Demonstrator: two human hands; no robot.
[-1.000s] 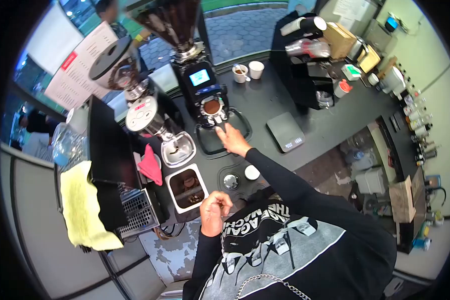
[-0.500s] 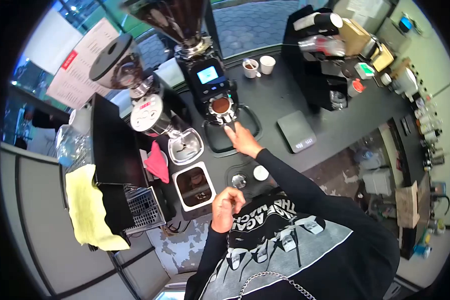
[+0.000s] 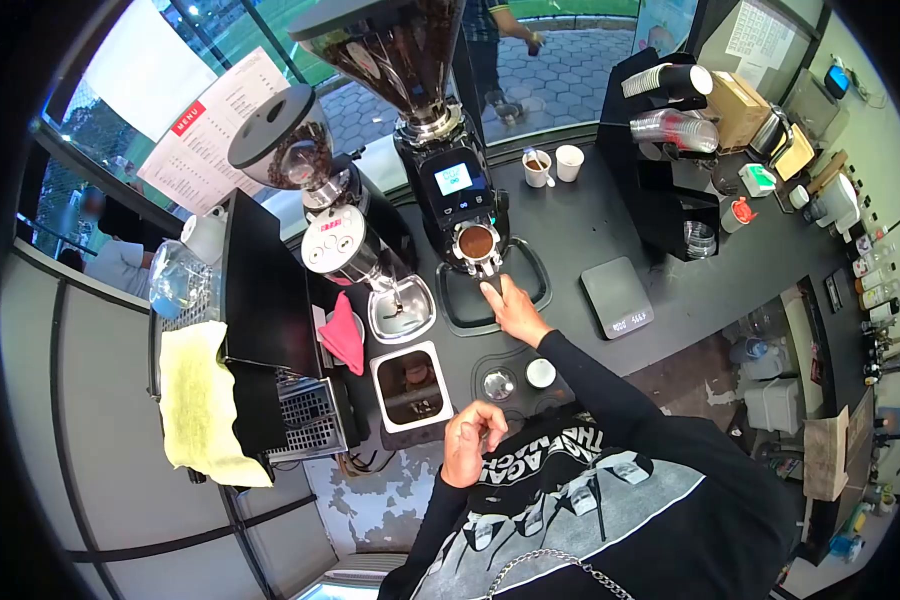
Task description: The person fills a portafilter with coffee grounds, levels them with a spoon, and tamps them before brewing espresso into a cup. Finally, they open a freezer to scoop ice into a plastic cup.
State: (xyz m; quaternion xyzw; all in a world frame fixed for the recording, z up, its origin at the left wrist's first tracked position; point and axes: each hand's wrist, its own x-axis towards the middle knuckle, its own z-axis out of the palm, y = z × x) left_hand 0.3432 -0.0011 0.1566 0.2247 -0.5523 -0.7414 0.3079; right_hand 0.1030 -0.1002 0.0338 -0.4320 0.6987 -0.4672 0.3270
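Note:
My right hand (image 3: 517,312) is closed around the handle of a portafilter (image 3: 483,263) under the black grinder (image 3: 457,190). Brown ground coffee (image 3: 476,241) fills its basket nearly level. The grinder's small screen is lit, and a black drip tray (image 3: 532,285) lies beneath. My left hand (image 3: 473,443) hovers in front of my chest, its fingers loosely curled and apart, with nothing visible in them. Close to it are a round metal tamper-like piece (image 3: 499,383), a white cup (image 3: 540,373) and a knock box (image 3: 442,385) with dark contents.
A second grinder (image 3: 335,240) stands left, by a pink cloth (image 3: 343,335). A flat scale (image 3: 617,297) lies to the right. Two paper cups (image 3: 569,162) stand near the window. A black rack (image 3: 660,190) holds cups. A yellow cloth (image 3: 198,405) hangs over the machine at left.
The camera view has shifted, so the counter appears lower and further right. My right hand stays on the portafilter handle, and my left hand stays before my chest. A person shows outside the window.

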